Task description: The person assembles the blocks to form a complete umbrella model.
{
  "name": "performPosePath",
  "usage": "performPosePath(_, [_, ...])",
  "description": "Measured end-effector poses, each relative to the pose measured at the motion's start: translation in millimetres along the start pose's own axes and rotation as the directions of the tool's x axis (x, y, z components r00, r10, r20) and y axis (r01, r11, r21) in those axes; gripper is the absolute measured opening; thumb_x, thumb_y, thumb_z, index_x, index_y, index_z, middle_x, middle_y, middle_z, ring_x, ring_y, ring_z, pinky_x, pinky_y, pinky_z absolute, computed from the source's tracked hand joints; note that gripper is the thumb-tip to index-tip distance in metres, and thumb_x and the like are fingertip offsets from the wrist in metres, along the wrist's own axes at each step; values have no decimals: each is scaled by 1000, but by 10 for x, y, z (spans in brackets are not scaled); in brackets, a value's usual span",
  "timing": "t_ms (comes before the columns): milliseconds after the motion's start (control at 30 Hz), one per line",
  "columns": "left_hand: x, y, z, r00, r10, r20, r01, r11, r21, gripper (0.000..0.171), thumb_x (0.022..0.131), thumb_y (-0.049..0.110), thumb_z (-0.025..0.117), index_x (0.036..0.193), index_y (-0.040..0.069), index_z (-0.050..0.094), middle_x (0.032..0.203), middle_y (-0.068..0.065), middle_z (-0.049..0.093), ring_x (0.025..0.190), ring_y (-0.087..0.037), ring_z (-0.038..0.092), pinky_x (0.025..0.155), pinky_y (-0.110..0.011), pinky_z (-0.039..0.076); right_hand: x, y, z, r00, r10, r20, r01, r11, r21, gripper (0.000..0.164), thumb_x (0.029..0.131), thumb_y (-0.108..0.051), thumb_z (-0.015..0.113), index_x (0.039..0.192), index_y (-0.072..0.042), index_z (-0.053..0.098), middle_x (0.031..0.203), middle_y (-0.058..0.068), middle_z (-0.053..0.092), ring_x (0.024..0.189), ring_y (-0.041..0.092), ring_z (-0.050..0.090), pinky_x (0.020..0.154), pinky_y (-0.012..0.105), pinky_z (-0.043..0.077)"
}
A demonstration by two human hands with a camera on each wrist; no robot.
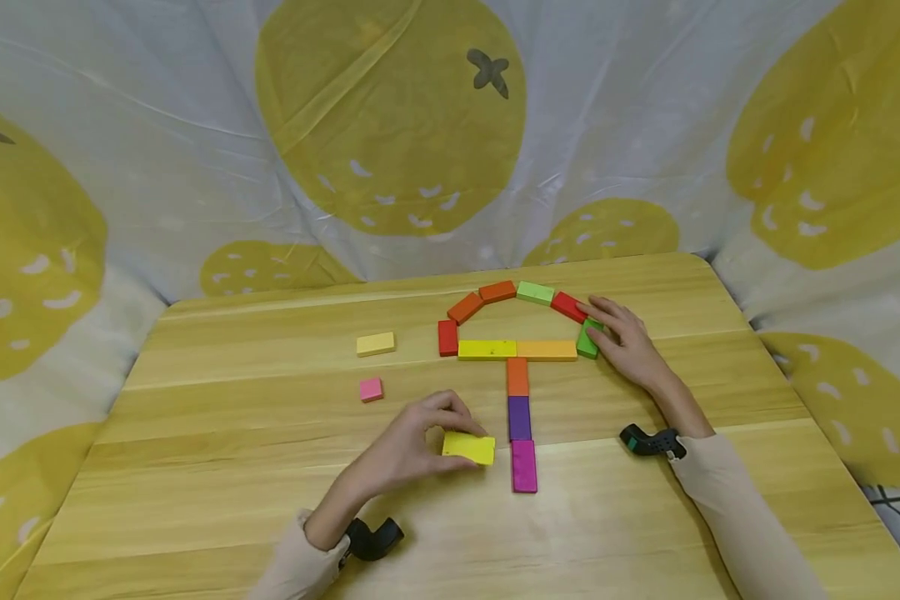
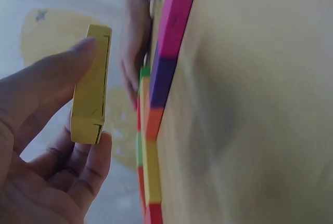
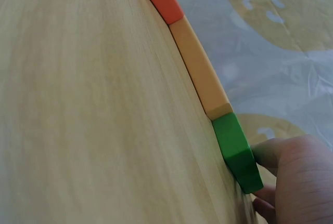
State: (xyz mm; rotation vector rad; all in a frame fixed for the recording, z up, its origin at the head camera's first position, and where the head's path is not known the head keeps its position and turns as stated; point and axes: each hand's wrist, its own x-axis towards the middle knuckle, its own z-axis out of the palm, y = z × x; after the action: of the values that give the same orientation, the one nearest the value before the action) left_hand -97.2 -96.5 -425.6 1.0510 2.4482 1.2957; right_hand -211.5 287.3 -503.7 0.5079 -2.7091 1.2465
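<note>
A yellow block [image 1: 468, 448] is pinched between the thumb and fingers of my left hand [image 1: 418, 435]. In the left wrist view this yellow block [image 2: 91, 86] is raised off the table. My right hand [image 1: 626, 346] rests at the right end of an arch of blocks. Its thumb touches the green block [image 1: 588, 340], and its fingers reach to the red block [image 1: 567, 306]. Below the arch runs a bar of a yellow block [image 1: 487, 350] and a light orange block [image 1: 546, 351]. An orange [image 1: 517, 377], a purple [image 1: 520, 418] and a magenta block [image 1: 524, 467] form a stem toward me.
A pale yellow block [image 1: 376, 343] and a small pink block [image 1: 371, 389] lie apart on the left of the wooden table [image 1: 217, 467]. The arch also has orange blocks [image 1: 497, 291], a light green block [image 1: 535, 292] and a red block [image 1: 447, 337]. A fruit-print curtain [image 1: 600, 108] hangs behind.
</note>
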Motion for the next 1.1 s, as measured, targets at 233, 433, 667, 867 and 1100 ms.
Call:
performPosePath(233, [-123,100,333,989,59,139,-52,997,-49,30,79,13,91,106,13,79,101,3,67,98,-4,61,91,-20,55,-10,-13,-3,1000,5,1,-5,1000,1,45,107,-18,55,151,-6,53,162,26,37,153,51,25,121,72,10])
performPosePath(433, [-161,150,519,988,10,156,-16,999,41,29,78,17,92,103,13,79,99,2,67,96,-3,59,87,-14,52,-7,-17,6,1000,-11,-8,11,1000,-1,44,106,-14,56,149,-3,54,161,27,39,151,51,26,119,74,12])
performPosePath(667, [-124,153,594,982,-46,181,28,994,104,29,78,18,92,103,13,77,100,4,66,97,-1,55,87,-13,50,2,-7,6,1000,-9,-8,9,1000,-1,44,106,-15,57,149,-5,55,161,26,39,151,51,27,119,73,12])
performPosePath(867, [-123,149,570,976,-84,200,44,979,198,30,80,24,91,104,16,76,102,8,67,98,-1,55,93,-18,50,7,-1,-1,1000,-13,-4,12,1000,-6,45,106,-15,57,150,-4,54,161,28,38,151,52,26,119,74,12])
performPosePath(1100, [-163,99,324,935,-95,342,31,981,190,42,82,26,89,121,20,73,118,11,65,116,-2,56,110,-30,46,3,-8,3,1000,-14,-4,14,1000,-7,45,106,-14,57,149,-3,54,161,28,38,152,52,27,120,74,12])
